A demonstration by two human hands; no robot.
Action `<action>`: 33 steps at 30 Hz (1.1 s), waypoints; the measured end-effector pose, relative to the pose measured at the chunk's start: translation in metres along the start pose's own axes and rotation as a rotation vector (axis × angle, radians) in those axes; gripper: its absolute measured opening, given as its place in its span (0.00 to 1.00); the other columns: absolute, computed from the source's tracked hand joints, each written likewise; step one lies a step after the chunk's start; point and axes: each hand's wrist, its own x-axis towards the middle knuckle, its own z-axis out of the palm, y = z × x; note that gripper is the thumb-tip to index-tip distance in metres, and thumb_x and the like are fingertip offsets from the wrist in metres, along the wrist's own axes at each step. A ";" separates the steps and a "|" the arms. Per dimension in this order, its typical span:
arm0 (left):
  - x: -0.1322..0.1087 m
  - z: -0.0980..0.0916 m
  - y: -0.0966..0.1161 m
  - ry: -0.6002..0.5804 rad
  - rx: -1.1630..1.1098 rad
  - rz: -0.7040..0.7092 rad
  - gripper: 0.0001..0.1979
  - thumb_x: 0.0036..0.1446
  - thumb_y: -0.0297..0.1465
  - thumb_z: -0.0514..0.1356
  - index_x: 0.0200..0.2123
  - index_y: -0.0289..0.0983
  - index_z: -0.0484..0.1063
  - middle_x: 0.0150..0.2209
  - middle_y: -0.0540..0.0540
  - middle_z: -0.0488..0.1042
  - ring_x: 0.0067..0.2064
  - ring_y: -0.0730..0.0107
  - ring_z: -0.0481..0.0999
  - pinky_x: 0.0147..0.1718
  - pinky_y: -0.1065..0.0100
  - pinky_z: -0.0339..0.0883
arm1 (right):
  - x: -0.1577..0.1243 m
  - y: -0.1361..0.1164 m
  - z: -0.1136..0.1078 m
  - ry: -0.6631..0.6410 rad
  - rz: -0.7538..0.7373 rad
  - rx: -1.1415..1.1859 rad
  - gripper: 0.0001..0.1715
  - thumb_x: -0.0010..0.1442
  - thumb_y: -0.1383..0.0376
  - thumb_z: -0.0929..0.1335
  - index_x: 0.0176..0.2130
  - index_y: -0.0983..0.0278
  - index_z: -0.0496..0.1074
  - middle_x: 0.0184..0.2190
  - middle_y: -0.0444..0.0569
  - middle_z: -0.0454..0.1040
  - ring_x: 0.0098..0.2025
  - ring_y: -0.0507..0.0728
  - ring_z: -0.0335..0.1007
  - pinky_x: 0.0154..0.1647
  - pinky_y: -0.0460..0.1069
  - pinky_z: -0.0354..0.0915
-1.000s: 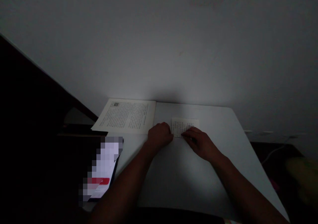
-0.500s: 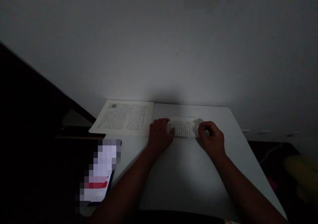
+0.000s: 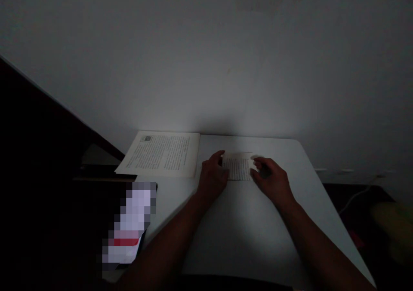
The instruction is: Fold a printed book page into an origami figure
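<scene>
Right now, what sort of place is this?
Probably a dim room at home: a white table stands against a wall, a printed page lies on it, and a lit phone is by its edge.

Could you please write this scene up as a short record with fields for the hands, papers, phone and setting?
left hand: thumb and forefinger spread at the small paper's left edge
right hand: thumb and fingers parted, by its right edge
small paper: printed, between the hands
large page: printed, far left
phone: lit, mostly blurred
table: white, against the wall
lighting: dim
</scene>
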 end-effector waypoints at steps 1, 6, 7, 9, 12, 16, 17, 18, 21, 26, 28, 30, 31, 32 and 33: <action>0.000 0.000 0.001 0.028 -0.063 0.008 0.29 0.49 0.22 0.60 0.55 0.39 0.57 0.39 0.47 0.72 0.41 0.67 0.71 0.44 0.62 0.64 | 0.001 -0.003 -0.001 0.008 -0.019 -0.011 0.22 0.53 0.66 0.68 0.49 0.60 0.67 0.38 0.49 0.71 0.38 0.56 0.69 0.43 0.55 0.68; -0.001 -0.003 0.006 0.127 -0.183 0.202 0.21 0.51 0.22 0.58 0.49 0.39 0.62 0.34 0.50 0.72 0.37 0.71 0.71 0.40 0.66 0.65 | 0.005 -0.017 -0.006 0.131 -0.126 -0.082 0.34 0.52 0.65 0.70 0.57 0.60 0.61 0.52 0.56 0.63 0.51 0.61 0.63 0.50 0.59 0.64; -0.002 -0.004 0.008 0.119 -0.180 0.244 0.19 0.51 0.22 0.58 0.47 0.39 0.64 0.34 0.49 0.72 0.38 0.70 0.71 0.40 0.66 0.65 | 0.005 -0.017 -0.006 0.153 -0.151 -0.092 0.32 0.52 0.65 0.70 0.56 0.60 0.62 0.53 0.56 0.62 0.54 0.62 0.61 0.52 0.60 0.63; -0.003 -0.007 0.009 0.069 -0.172 0.319 0.17 0.50 0.22 0.58 0.44 0.38 0.66 0.35 0.47 0.72 0.39 0.67 0.71 0.41 0.64 0.65 | 0.004 -0.017 -0.006 0.180 -0.191 -0.113 0.23 0.52 0.65 0.70 0.49 0.59 0.68 0.53 0.54 0.63 0.55 0.63 0.59 0.52 0.61 0.62; -0.003 -0.012 0.009 -0.071 -0.120 0.409 0.19 0.44 0.18 0.56 0.41 0.38 0.69 0.45 0.42 0.70 0.49 0.61 0.68 0.47 0.58 0.63 | 0.003 -0.011 -0.007 0.186 -0.229 -0.124 0.07 0.52 0.67 0.70 0.35 0.58 0.73 0.49 0.50 0.68 0.51 0.62 0.62 0.50 0.60 0.63; -0.002 -0.020 0.003 -0.211 -0.013 0.336 0.26 0.36 0.14 0.51 0.38 0.41 0.72 0.55 0.45 0.64 0.58 0.60 0.60 0.54 0.54 0.56 | 0.001 -0.007 -0.010 0.169 -0.239 -0.100 0.06 0.51 0.67 0.70 0.33 0.58 0.72 0.46 0.49 0.70 0.49 0.61 0.64 0.48 0.60 0.63; -0.001 -0.021 0.001 -0.222 0.001 0.288 0.27 0.37 0.13 0.50 0.38 0.41 0.73 0.55 0.45 0.64 0.58 0.61 0.60 0.55 0.55 0.56 | 0.000 -0.007 -0.011 0.161 -0.235 -0.091 0.06 0.52 0.67 0.70 0.33 0.58 0.72 0.46 0.49 0.70 0.49 0.61 0.65 0.48 0.60 0.63; 0.000 -0.021 0.000 -0.221 0.012 0.239 0.26 0.38 0.13 0.49 0.38 0.41 0.73 0.54 0.46 0.65 0.58 0.63 0.61 0.55 0.56 0.57 | 0.000 -0.007 -0.012 0.154 -0.230 -0.082 0.06 0.52 0.67 0.70 0.34 0.58 0.72 0.46 0.49 0.70 0.48 0.61 0.65 0.48 0.60 0.63; 0.004 -0.020 -0.003 -0.174 0.033 0.130 0.19 0.49 0.17 0.51 0.39 0.40 0.73 0.51 0.45 0.69 0.55 0.65 0.65 0.53 0.58 0.59 | 0.000 -0.009 -0.014 0.150 -0.229 -0.053 0.06 0.52 0.67 0.69 0.34 0.58 0.72 0.45 0.50 0.70 0.47 0.61 0.66 0.46 0.59 0.65; 0.005 -0.015 -0.003 -0.133 0.150 0.063 0.10 0.56 0.33 0.58 0.41 0.42 0.74 0.50 0.45 0.71 0.54 0.62 0.65 0.54 0.55 0.55 | 0.001 -0.007 -0.015 0.148 -0.258 -0.045 0.07 0.51 0.69 0.69 0.33 0.58 0.72 0.42 0.49 0.72 0.46 0.61 0.67 0.46 0.59 0.64; 0.004 -0.014 -0.004 -0.122 0.169 0.072 0.10 0.55 0.33 0.59 0.41 0.43 0.74 0.51 0.46 0.70 0.55 0.61 0.64 0.54 0.54 0.54 | 0.002 -0.004 -0.016 0.117 -0.273 -0.068 0.08 0.50 0.69 0.69 0.33 0.58 0.71 0.42 0.49 0.72 0.46 0.61 0.67 0.47 0.59 0.63; 0.003 -0.013 -0.004 -0.133 0.150 0.090 0.13 0.54 0.33 0.60 0.44 0.42 0.73 0.50 0.46 0.71 0.54 0.60 0.65 0.54 0.55 0.54 | 0.002 0.000 -0.016 0.081 -0.281 -0.102 0.08 0.49 0.69 0.70 0.33 0.59 0.71 0.42 0.49 0.72 0.46 0.61 0.66 0.47 0.59 0.61; 0.003 -0.013 -0.004 -0.143 0.137 0.092 0.15 0.53 0.33 0.60 0.46 0.41 0.71 0.48 0.45 0.72 0.52 0.61 0.66 0.53 0.55 0.55 | 0.001 0.002 -0.016 0.062 -0.285 -0.118 0.08 0.49 0.69 0.70 0.33 0.59 0.71 0.42 0.49 0.73 0.46 0.62 0.66 0.47 0.59 0.61; 0.003 -0.013 -0.004 -0.152 0.127 0.085 0.17 0.53 0.32 0.60 0.47 0.40 0.70 0.47 0.45 0.73 0.51 0.61 0.67 0.53 0.56 0.56 | 0.001 0.004 -0.016 0.044 -0.287 -0.133 0.08 0.49 0.69 0.70 0.33 0.59 0.71 0.42 0.49 0.73 0.47 0.62 0.66 0.47 0.59 0.60; 0.003 -0.012 -0.004 -0.155 0.124 0.071 0.18 0.53 0.31 0.60 0.48 0.39 0.69 0.45 0.45 0.73 0.49 0.61 0.68 0.52 0.56 0.57 | 0.001 0.006 -0.016 0.028 -0.287 -0.147 0.07 0.49 0.69 0.70 0.32 0.59 0.71 0.42 0.49 0.72 0.47 0.61 0.66 0.47 0.59 0.60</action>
